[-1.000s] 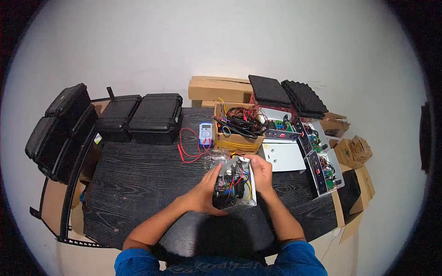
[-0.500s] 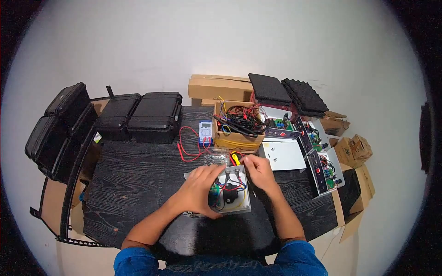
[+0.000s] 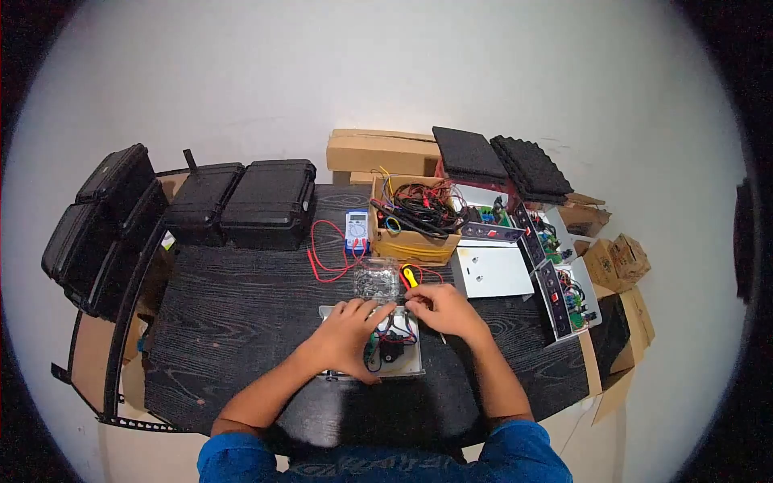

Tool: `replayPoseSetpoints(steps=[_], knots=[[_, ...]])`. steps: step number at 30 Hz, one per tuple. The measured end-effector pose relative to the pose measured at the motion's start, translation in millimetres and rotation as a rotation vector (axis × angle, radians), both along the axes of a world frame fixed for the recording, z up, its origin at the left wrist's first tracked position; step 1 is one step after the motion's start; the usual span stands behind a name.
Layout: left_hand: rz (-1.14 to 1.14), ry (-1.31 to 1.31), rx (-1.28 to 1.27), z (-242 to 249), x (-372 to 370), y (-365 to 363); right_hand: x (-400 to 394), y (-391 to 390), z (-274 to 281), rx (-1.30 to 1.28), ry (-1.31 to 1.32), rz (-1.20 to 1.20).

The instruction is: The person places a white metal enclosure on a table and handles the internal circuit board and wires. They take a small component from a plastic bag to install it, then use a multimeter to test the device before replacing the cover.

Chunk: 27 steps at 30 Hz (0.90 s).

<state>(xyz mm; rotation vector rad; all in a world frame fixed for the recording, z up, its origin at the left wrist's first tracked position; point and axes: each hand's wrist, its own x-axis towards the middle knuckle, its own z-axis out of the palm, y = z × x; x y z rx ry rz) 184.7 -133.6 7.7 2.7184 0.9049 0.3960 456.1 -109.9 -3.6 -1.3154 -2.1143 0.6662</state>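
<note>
A white metal enclosure [image 3: 409,359] sits near the front of the black table, with dark components and red, blue and black wires inside. My left hand [image 3: 345,336] spans its left part, fingers at the back wall and thumb by the front edge, covering much of the inside. At the back right corner is my right hand [image 3: 448,312], its fingers drawn together; what they pinch, if anything, is hidden. Just behind the enclosure lies a clear plastic tray [image 3: 375,278] of small metal parts. A yellow-handled tool [image 3: 411,278] rests beside this tray.
A multimeter [image 3: 357,232] with red leads stands behind the tray. Further back is a cardboard box [image 3: 415,248] of cables. To the right are a closed white enclosure [image 3: 493,272] and several open ones [image 3: 573,299]. Black cases [image 3: 270,204] line the back left.
The enclosure has shifted left and turned slightly. My right hand has moved left and down, from beside the enclosure to its back right corner. My left hand stays on it.
</note>
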Motion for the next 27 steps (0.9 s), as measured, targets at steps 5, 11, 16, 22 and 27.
replayPoseSetpoints(steps=[5,11,16,22,27], knots=[[0.0,0.023,-0.025,-5.8,-0.8,1.5,-1.8,-1.9,4.4,-0.022,-0.065,-0.017],[0.015,0.059,-0.025,-7.6,1.4,0.0,-11.3,-3.5,4.8,0.093,-0.116,-0.112],[0.004,0.084,0.006,-14.2,1.0,1.1,-24.7,14.8,-11.1,0.423,-0.271,-0.116],[0.025,0.068,0.012,-15.8,3.7,3.0,-57.7,70.1,-36.0,0.332,-0.565,-0.109],[0.019,0.073,0.019,-22.6,1.9,4.7,-75.2,101.3,-62.9,0.358,-0.71,-0.092]])
